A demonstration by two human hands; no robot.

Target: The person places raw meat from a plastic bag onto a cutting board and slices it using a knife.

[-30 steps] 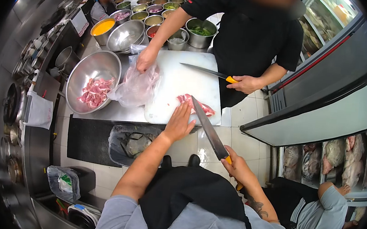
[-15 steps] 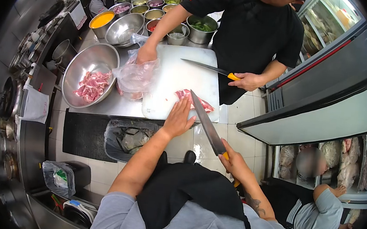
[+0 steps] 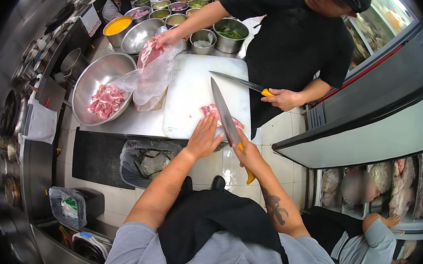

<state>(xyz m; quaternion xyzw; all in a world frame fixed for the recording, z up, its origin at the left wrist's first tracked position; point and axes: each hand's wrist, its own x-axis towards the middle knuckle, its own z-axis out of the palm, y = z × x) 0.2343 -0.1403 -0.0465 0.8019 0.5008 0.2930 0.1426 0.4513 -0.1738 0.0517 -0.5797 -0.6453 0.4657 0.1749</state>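
Metal bowl (image 3: 108,70): is standing at the left of the table (image 3: 145,119), its deep sides probably keeping the loose meat pieces (image 3: 104,103) together.
Clear bag (image 3: 152,85): is lying between bowl and board, likely so that its contents are staying near both.
Co-worker's hand (image 3: 167,38): is gripping a large meat piece (image 3: 150,54) at the far end of the bag.
Cutting board (image 3: 188,79): is lying flat, seemingly giving the blades a firm surface.
Left hand (image 3: 202,137): is resting flat, fingers straight and close together, touching the strip without grasping it; it is apparently steadying the meat.
Meat strip (image 3: 212,109): is lying on the near part of the board, seemingly for easy reach.
Knife (image 3: 225,114): is slanting over the strip, tip pointing away; whether its edge is touching the meat, I cannot tell.
Right hand (image 3: 248,154): is wrapping round the knife's yellow handle, likely for control.
Second knife (image 3: 246,82): is reaching over the far part of the board, the co-worker's other hand (image 3: 287,99) holding its handle.
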